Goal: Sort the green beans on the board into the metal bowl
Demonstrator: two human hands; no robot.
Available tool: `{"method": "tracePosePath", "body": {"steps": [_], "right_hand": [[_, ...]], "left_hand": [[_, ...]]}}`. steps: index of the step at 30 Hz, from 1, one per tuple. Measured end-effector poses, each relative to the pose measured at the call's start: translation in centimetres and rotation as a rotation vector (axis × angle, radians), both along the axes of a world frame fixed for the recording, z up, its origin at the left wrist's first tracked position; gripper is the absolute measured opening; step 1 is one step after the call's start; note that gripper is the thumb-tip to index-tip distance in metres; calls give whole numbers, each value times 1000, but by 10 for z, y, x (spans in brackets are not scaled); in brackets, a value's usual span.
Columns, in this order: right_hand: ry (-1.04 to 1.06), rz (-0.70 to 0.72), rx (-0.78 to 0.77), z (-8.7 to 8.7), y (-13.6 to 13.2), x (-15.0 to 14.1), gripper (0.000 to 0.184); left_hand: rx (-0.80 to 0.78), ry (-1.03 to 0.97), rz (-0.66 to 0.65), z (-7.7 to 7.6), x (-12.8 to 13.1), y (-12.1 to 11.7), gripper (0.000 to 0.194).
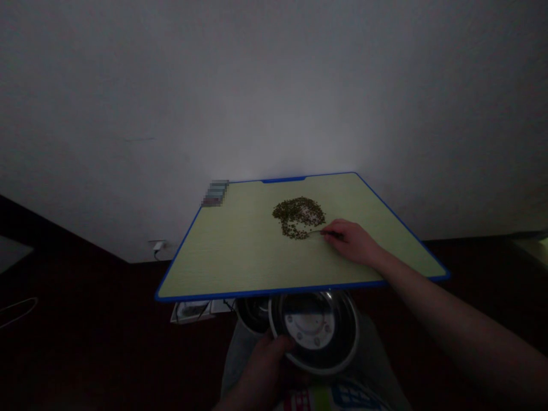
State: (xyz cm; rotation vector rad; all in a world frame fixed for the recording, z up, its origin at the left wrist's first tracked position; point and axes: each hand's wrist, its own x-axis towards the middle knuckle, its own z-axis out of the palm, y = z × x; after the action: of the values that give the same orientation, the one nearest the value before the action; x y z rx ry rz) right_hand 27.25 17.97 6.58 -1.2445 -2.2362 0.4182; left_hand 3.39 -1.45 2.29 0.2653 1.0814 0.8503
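Small greenish-brown grains (295, 206), perhaps beans, lie in a loose ring-shaped spread on the pale yellow, blue-edged table (231, 251). My right hand (353, 240) is closed around the handle of a thin metal utensil (315, 232). Its tip reaches the near right side of the grains; whether it is a spoon cannot be made out. Below the table's front edge, my left hand (269, 362) grips the left rim of a shiny metal bowl (345, 351), thumb over the edge. Inside the bowl shows a whitish round area with several spots.
A second metal bowl (250, 314) sits behind the held one, partly hidden under the table edge. A blurred-out patch (215, 193) covers the table's far left corner. The wall (274, 103) stands right behind the table. A plugged-in charger (158, 246) sits at the left.
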Motion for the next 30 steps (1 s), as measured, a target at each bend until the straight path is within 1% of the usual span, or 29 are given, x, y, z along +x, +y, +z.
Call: {"method": "tracePosePath", "body": {"steps": [8,13,21,30], "right_hand": [[23,-20,5,-4,5,2,23],[26,9,9,-2,4,1,22],[29,42,24,-2,2,2,20],[30,45,19,-2,0,-1,22]], "left_hand": [[-17,3,24,0,2,-2,54],[-22,-24,40,1,2,-2,55],[-13,-30,-4,-2,0,-1,52],[-13,-24,31,-2,1,-3,55]]}}
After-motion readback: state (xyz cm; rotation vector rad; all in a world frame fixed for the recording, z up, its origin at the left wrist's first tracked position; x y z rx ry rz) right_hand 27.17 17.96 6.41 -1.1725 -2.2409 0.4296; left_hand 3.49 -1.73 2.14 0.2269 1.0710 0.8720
